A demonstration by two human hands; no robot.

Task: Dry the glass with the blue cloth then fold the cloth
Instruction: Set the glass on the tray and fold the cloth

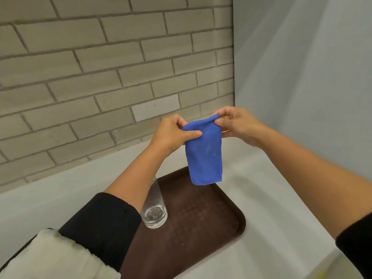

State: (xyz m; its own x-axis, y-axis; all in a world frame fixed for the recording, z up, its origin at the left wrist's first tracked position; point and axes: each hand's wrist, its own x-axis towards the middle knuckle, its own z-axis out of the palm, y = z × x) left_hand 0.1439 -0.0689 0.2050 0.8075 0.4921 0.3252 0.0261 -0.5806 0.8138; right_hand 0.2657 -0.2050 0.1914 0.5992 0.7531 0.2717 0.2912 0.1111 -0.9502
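Note:
The blue cloth [204, 152] hangs in the air above the far end of the tray, folded into a narrow strip. My left hand [173, 131] pinches its top left corner. My right hand [235, 123] pinches its top right corner. The clear glass [154, 206] stands upright on the left part of the dark brown tray [201, 218], below my left forearm, which hides its upper left side.
The tray lies on a white counter [271, 188]. A grey brick wall [100, 67] runs along the back and a plain white wall [312, 67] closes the right side. My black sleeves and a light garment fill the lower left.

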